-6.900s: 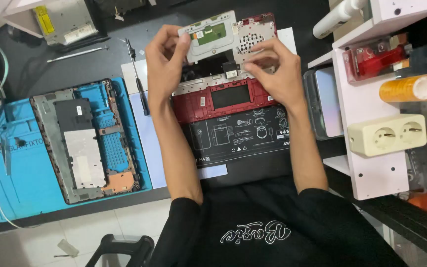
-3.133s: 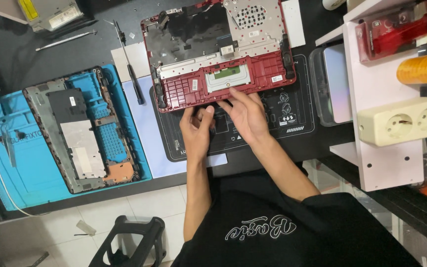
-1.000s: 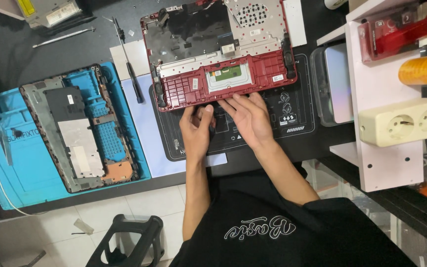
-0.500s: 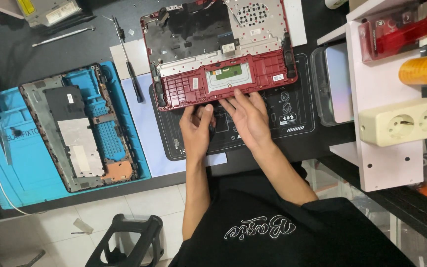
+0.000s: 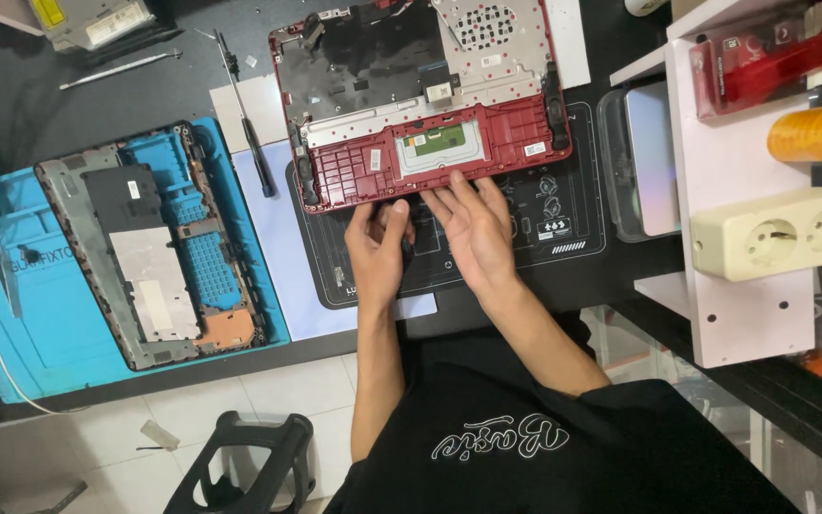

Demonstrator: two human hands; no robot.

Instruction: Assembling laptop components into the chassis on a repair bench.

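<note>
Far left of the hands, a blue mat point(image 5: 40, 314) on the dark counter point(image 5: 97, 105) carries a grey laptop base point(image 5: 149, 247) with a small white label. Nearer, a black-handled screwdriver point(image 5: 244, 124) lies on a white sheet. Left hand point(image 5: 378, 257) and right hand point(image 5: 473, 233) rest side by side, fingers spread flat and holding nothing, on a black printed mat point(image 5: 544, 219); their fingertips touch the near edge of a red laptop shell point(image 5: 420, 105), which bears white stickers and a green board. Right of the hands, a white shelf point(image 5: 715, 209) holds a cream double socket point(image 5: 782, 233), an orange roll point(image 5: 815, 133) and a red box point(image 5: 763, 62).
</note>
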